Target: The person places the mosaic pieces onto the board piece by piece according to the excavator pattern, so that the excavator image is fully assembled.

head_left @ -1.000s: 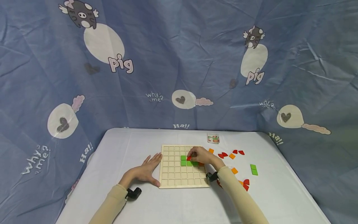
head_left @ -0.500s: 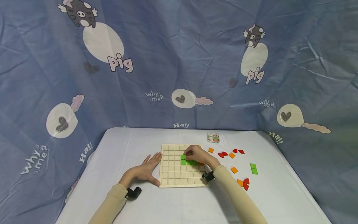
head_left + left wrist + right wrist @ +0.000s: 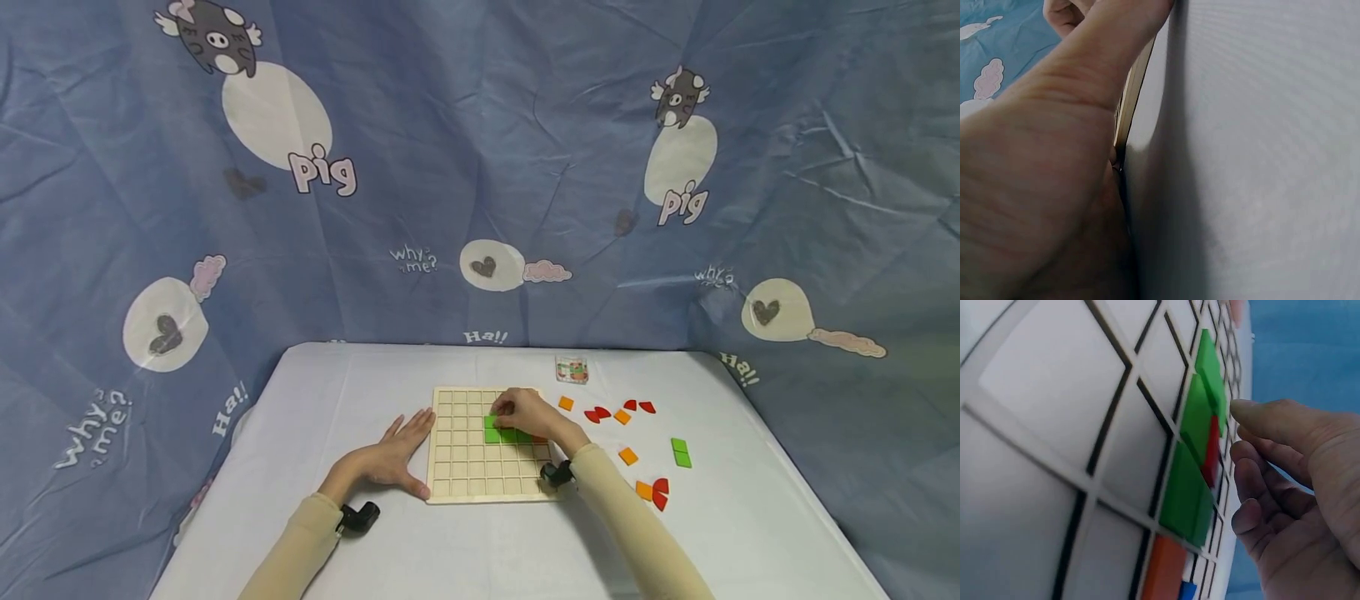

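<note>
A pale gridded board (image 3: 457, 475) lies on the white table. My left hand (image 3: 390, 458), fingers spread, rests beside it with the fingertips and thumb at its left edge; the left wrist view shows the hand close along the board's side (image 3: 1132, 100). Over the upper right part of the board is my right hand (image 3: 525, 412), fingers bent, its thumb tip right at a green square tile (image 3: 1210, 369). A red piece (image 3: 1212, 450) sits against the green tiles (image 3: 1185, 494) on the grid. Whether the right hand pinches anything, I cannot tell.
Right of the board lie orange squares (image 3: 627, 456), red rounded pieces (image 3: 660, 486) and two green tiles (image 3: 680, 452). A small printed card (image 3: 572, 370) is at the back. An orange tile (image 3: 1165, 562) and a blue piece (image 3: 1188, 590) show below the green ones. A blue curtain (image 3: 480, 167) hangs behind.
The right hand has moved slightly left across the board. The red piece that it held between its fingers a second ago now shows on the grid. The left hand has stayed put.
</note>
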Motion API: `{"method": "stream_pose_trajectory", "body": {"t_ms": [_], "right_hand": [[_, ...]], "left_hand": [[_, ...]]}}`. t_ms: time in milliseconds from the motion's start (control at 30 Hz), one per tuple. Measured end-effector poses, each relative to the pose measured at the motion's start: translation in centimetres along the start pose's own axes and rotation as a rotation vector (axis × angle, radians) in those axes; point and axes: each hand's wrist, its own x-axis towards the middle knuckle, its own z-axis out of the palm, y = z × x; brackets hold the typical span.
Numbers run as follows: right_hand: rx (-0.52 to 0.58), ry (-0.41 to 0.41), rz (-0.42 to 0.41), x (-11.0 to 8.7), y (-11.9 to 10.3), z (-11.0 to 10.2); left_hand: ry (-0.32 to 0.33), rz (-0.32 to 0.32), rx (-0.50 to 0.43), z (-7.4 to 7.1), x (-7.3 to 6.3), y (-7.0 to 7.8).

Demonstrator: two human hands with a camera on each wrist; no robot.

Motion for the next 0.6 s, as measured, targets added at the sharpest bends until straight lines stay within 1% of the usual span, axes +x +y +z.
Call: {"method": "stream_pose_trajectory", "body": {"t_ms": [167,267,400,600], "right_hand": [[0.023,0.077,-0.021,-0.8,0.9,-1.1],[0.024,0.096,-0.004,-1.4,1.4,-1.8],[0.02,0.076,0.038,-2.0,1.9,-2.3],[0.02,0.0,0.064,-2.3,2.3,-1.9]], "left_hand": [[-0.001,0.006,0.003,-0.1,-0.1,-0.1],[0.004,0.01,0.002,-0.2,-0.1,-0.1],[0.003,0.006,0.008,-0.2,0.0,-0.1],[0.0,0.006,0.007,0.0,0.1,-0.1]]}}
